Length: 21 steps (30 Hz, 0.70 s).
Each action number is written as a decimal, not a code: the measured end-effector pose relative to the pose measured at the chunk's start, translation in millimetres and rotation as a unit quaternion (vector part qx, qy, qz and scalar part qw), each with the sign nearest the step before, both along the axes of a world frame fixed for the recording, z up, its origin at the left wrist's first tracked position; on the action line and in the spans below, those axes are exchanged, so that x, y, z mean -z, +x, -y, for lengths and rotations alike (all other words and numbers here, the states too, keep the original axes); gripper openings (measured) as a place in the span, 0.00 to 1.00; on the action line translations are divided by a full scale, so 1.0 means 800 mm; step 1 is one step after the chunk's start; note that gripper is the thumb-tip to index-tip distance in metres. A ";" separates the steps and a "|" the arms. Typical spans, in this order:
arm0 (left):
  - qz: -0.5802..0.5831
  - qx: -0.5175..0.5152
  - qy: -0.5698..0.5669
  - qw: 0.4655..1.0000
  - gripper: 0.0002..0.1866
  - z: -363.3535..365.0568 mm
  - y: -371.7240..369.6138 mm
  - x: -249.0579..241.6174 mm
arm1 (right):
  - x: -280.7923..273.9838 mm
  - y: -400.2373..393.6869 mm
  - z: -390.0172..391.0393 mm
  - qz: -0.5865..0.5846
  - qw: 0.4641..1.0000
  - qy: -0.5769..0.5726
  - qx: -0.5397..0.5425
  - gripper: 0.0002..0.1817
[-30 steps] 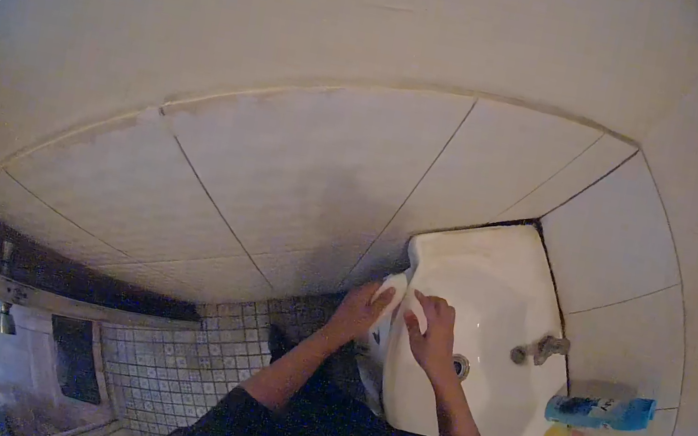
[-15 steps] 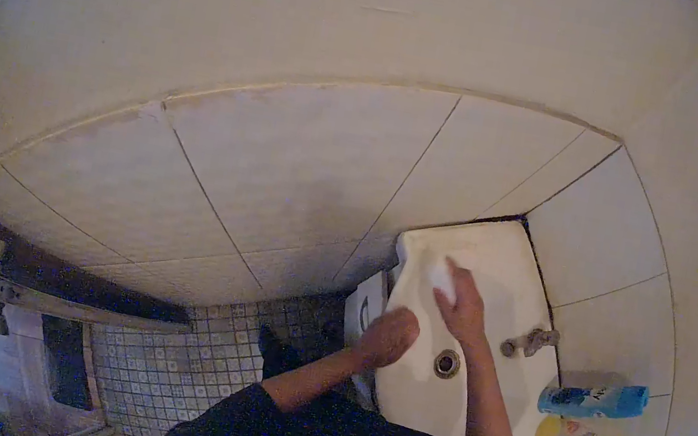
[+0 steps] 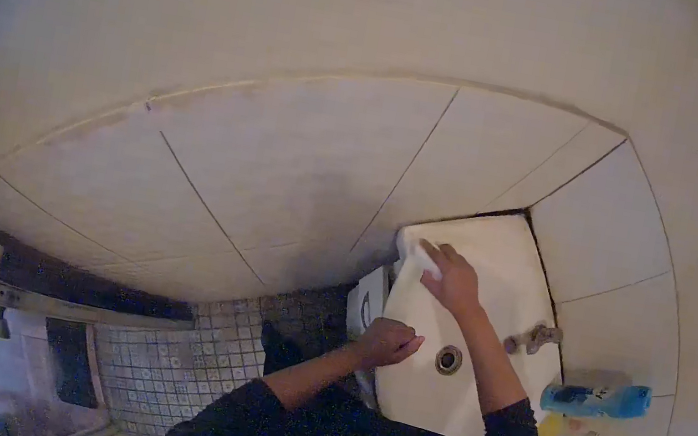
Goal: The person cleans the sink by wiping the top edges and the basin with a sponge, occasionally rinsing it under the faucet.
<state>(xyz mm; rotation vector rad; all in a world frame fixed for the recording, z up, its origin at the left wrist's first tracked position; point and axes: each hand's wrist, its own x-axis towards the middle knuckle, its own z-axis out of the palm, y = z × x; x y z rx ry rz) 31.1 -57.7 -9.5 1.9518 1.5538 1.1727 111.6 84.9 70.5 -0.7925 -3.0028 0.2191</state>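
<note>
My right hand (image 3: 455,282) presses a small white wad (image 3: 428,263) against the far left part of the white sink (image 3: 419,405). Its fingers are closed over the wad, which could be a cloth or tissue; the blur hides its kind. My left hand (image 3: 388,345) is curled into a fist at the sink's near left rim. Whatever it may hold is hidden. Between my forearms shows the round drain (image 3: 449,359) of the basin.
A tap (image 3: 539,339) stands on the sink's right side. Beside it lie a blue bottle (image 3: 595,401) and a yellow-capped tube (image 3: 551,427). A white cabinet (image 3: 365,299) is under the sink. Tiled walls (image 3: 319,176) border it, and patterned floor tiles (image 3: 202,378) lie to the left.
My right hand has moved slightly left with the white wad, toward the sink's left rim. My left hand has shifted a little downward and turned.
</note>
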 end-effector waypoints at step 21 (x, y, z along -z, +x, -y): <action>-0.011 0.014 0.003 1.000 0.19 -0.002 -0.002 0.000 | 0.007 -0.002 0.025 -0.036 0.997 0.050 0.050 0.28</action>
